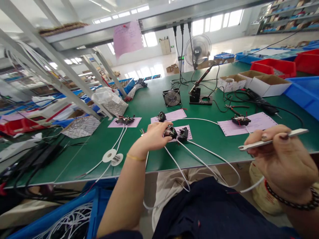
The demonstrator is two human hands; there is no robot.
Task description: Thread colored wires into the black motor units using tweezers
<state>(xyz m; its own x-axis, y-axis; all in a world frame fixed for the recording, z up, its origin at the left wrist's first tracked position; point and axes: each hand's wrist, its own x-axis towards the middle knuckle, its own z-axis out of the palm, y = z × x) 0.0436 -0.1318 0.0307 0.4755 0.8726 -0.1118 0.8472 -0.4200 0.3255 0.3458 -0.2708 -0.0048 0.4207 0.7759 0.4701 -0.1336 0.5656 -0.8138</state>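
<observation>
My left hand (157,135) is closed on a small black electronic module (170,132) at the middle of the green table. A second black module (183,133) sits just right of it on a pink paper (189,132), with white cables running toward my lap. Another module (161,116) lies behind my left hand. In my right hand (284,156), raised at the table's right front edge, is a thin pale stick-like tool (264,143) with a notched tip, held between thumb and fingers. Behind it, one more module (240,120) rests on pink paper (261,123).
A soldering iron (203,78) in its stand and a small fan (171,97) stand at the back. White cartons (269,88), red bins and blue bins are at the right. Left are a solder spool (116,159), another module (125,119) and a plastic bag (109,101).
</observation>
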